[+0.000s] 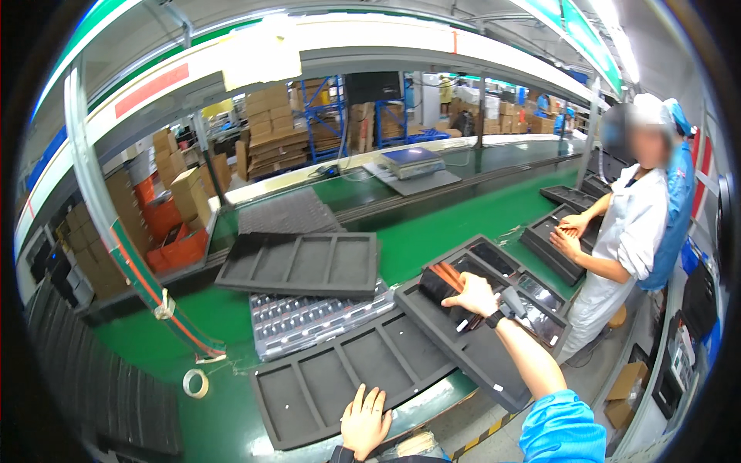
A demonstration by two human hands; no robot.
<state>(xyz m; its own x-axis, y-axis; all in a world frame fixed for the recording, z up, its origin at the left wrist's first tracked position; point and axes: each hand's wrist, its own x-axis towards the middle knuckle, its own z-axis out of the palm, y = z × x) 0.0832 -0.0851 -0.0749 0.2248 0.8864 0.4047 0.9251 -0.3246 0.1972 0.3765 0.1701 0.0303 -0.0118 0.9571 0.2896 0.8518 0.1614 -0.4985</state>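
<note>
My left hand (367,423) lies with fingers spread on the near edge of a black foam tray (320,405), whose several compartments hold no large parts. My right hand (472,297) is closed around a small bunch of dark flat pieces (440,287) with orange-brown edges, over a second black tray (494,370). That second tray overlaps the right end of the first one. Glossy black rectangular panels (538,289) lie in its far compartments. Beside my right wrist is a grey angled object (512,301), its kind unclear.
Another black tray (301,262) rests on clear plastic trays (309,320) on the green bench. A tape roll (195,383) sits at left, near stacked black trays (100,370). A co-worker (625,208) at right handles orange-brown pieces over another tray. A scale (413,162) stands behind.
</note>
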